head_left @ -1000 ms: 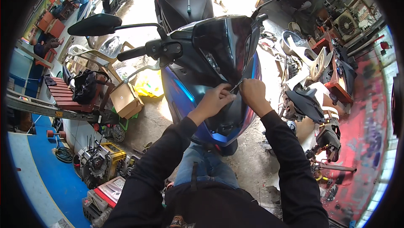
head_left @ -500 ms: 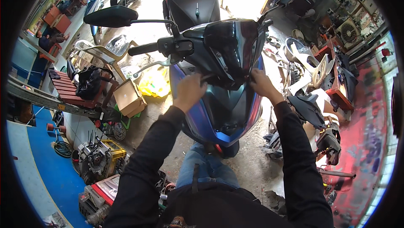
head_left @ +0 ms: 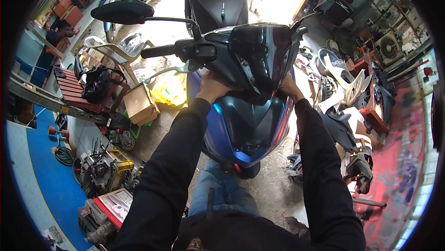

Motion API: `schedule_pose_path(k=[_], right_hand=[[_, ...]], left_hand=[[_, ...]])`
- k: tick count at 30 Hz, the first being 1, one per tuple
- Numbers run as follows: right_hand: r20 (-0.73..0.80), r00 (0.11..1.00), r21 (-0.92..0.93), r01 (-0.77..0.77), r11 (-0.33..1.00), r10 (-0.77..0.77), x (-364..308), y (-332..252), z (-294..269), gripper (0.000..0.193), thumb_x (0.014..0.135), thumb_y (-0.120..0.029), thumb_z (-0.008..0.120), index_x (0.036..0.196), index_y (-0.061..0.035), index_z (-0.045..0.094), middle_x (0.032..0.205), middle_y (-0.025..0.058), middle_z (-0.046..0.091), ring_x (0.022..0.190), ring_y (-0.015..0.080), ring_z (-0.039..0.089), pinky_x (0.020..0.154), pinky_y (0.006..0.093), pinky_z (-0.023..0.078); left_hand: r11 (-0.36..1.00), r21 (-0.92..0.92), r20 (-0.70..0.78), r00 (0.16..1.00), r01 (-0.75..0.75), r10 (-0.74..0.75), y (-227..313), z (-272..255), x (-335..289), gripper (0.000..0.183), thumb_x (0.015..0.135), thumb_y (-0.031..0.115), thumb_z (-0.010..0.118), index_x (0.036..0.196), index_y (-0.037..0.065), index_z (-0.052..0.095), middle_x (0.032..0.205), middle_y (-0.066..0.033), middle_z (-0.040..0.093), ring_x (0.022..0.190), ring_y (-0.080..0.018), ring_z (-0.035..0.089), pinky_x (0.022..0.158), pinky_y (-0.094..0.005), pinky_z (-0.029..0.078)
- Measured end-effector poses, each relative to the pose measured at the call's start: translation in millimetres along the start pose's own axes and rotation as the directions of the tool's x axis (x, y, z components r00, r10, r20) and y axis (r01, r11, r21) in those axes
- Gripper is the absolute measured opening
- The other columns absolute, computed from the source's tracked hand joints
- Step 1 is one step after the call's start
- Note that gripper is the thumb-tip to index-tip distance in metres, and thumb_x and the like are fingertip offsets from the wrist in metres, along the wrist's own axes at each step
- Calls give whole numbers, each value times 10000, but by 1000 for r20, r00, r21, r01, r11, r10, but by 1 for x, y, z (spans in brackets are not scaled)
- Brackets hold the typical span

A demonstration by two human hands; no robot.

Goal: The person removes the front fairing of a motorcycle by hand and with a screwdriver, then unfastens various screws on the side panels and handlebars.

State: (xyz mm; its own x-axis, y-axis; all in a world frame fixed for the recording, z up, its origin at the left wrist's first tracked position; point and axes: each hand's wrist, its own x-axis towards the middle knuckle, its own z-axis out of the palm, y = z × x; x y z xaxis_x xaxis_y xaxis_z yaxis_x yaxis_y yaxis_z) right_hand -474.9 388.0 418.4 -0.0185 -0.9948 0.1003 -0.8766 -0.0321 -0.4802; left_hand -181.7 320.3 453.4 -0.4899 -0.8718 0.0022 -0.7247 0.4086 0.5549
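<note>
Visor (head_left: 262,58) sits on the scooter's blue nose (head_left: 243,121), and we clasp its lower edge with left hand (head_left: 214,86) and right hand (head_left: 288,88), apparently mid-fitting.

One blue scooter (head_left: 241,121) stands in front, with one dark windscreen (head_left: 262,54) and two mirrors (head_left: 123,11) (head_left: 324,5). Two hands (head_left: 212,86) (head_left: 288,86) grip its front panel. One cardboard box (head_left: 140,105) sits on the floor, beside one yellow bag (head_left: 169,91). One black bag (head_left: 98,84) rests on one red bench (head_left: 69,88). One fan (head_left: 388,47) stands at the right.
</note>
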Motion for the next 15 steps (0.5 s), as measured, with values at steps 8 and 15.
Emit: schedule_pose_path(k=[8,15], right_hand=[[18,999,348,21,937,-29,12,21,6,376,708,-85,653,1078,-35,606,1131,172,592,1143,336,511,1012,393,373],[-5,1000,371,-6,928,9,12,37,5,480,690,-31,647,1163,-31,566,1173,162,579,1170,315,500,1021,372,372]], left_hand=[[988,156,-31,999,1,4,-15,12,22,868,665,617,699,1316,79,495,1321,-152,518,1228,-296,485,1020,-393,382],[974,224,3,999,-37,37,-16,24,32,649,764,475,637,1301,132,517,1312,-120,526,1241,-292,464,1029,-439,350]])
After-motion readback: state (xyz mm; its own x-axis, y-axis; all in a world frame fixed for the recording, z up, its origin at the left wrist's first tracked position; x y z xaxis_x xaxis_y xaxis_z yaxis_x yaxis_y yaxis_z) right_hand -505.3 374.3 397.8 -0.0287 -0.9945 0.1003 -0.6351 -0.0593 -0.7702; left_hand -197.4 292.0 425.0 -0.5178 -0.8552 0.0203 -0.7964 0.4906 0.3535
